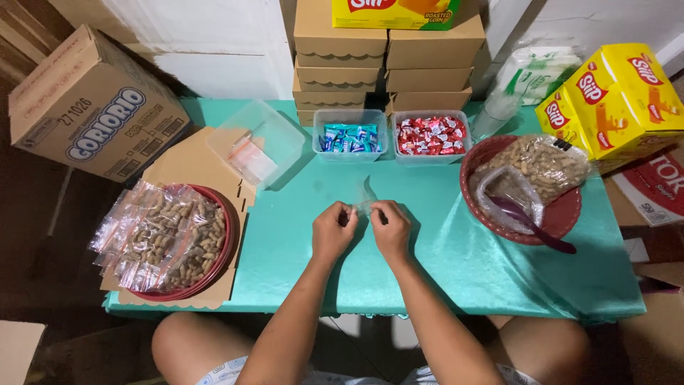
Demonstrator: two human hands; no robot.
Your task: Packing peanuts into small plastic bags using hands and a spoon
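Pinching small clear bag [365, 202] between us: left hand [333, 232], right hand [390, 229], fingers closed on it, above green worktop [427, 264].

A small clear plastic bag [365, 199] is pinched between the left hand [333, 232] and the right hand [390, 229], held just above the middle of the teal counter [442, 271]. It is thin, see-through and looks empty, its upper part standing up and tilted slightly away from the fingers, edges crumpled where they grip.
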